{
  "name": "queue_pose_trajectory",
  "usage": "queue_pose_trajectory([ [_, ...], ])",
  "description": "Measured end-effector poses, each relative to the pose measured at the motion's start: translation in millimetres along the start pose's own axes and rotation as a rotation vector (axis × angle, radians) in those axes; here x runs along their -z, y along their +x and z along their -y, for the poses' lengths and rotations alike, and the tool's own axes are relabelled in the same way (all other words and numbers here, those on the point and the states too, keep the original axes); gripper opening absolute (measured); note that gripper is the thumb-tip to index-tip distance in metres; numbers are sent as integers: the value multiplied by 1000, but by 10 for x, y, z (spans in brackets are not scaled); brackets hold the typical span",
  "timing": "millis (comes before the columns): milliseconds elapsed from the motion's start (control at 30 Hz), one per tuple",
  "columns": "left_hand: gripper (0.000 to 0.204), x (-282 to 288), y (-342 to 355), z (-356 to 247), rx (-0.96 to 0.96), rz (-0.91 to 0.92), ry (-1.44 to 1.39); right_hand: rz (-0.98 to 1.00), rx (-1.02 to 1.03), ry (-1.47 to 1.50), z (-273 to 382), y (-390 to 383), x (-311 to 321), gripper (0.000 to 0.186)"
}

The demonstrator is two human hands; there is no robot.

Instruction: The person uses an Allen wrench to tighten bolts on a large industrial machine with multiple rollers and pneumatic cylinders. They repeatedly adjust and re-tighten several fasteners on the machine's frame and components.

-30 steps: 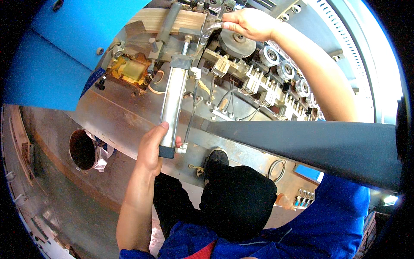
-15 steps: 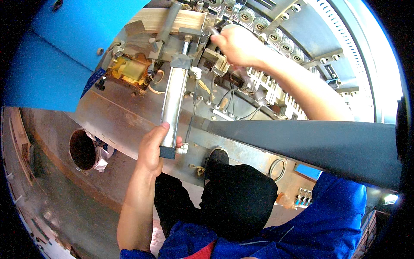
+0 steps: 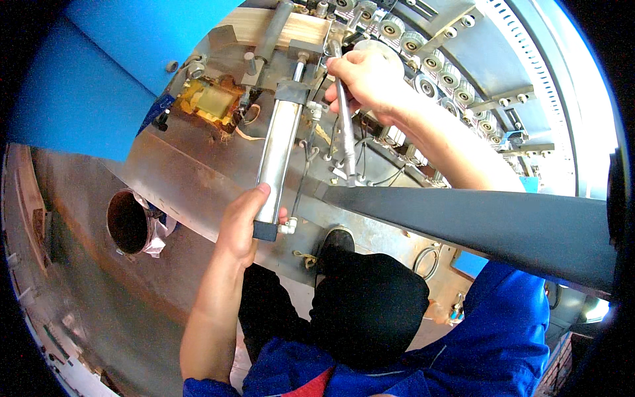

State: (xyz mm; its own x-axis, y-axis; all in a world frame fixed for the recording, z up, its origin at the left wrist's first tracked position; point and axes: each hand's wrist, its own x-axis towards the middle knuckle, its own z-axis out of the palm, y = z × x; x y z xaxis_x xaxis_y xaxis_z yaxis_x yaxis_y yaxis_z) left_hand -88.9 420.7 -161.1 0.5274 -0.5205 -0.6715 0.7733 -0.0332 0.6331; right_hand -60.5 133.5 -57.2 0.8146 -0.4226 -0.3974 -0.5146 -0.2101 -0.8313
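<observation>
My left hand (image 3: 239, 223) is wrapped round the lower end of a silver pneumatic cylinder (image 3: 277, 142) with black end caps. The cylinder's rod runs up to a metal block (image 3: 305, 49) on the machine. My right hand (image 3: 365, 81) grips a long silver wrench (image 3: 346, 132) near its upper end, just right of the rod. The wrench's head is up against the bracket beside that block, though whether it sits on a bolt I cannot tell. Its handle hangs down toward me. A white air fitting (image 3: 289, 225) sticks out beside the lower cap.
A dark grey beam (image 3: 463, 215) crosses at the right under my right forearm. Rows of rollers (image 3: 433, 61) line the far right. A blue cover (image 3: 119, 79) rises at the left, and an open round pipe (image 3: 129, 222) stands below it. Thin air hoses (image 3: 305, 175) run beside the cylinder.
The wrench handle has swung from a blurred, rightward slant to pointing down toward me. My right hand has turned with it. The left hand keeps its hold on the cylinder; the view has shifted slightly.
</observation>
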Motion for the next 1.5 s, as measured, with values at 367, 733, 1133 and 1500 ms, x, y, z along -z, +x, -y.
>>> queue_pose_trajectory([
  [367, 43, -3, -8, -30, -5, 2, 17, -92, 8, -210, -54, 330, -6, 46],
  [733, 44, 57, 54, 47, -17, 18, 12, -271, 445, -854, 565, 266, 214, 29],
  [1133, 43, 20, 11, -12, 7, 8, 41, 182, 326, -552, 275, 293, 727, 30],
  [1500, 44, 0, -7, -24, -12, 1, 38, 36, 636, -1231, 125, 758, 598, 34],
])
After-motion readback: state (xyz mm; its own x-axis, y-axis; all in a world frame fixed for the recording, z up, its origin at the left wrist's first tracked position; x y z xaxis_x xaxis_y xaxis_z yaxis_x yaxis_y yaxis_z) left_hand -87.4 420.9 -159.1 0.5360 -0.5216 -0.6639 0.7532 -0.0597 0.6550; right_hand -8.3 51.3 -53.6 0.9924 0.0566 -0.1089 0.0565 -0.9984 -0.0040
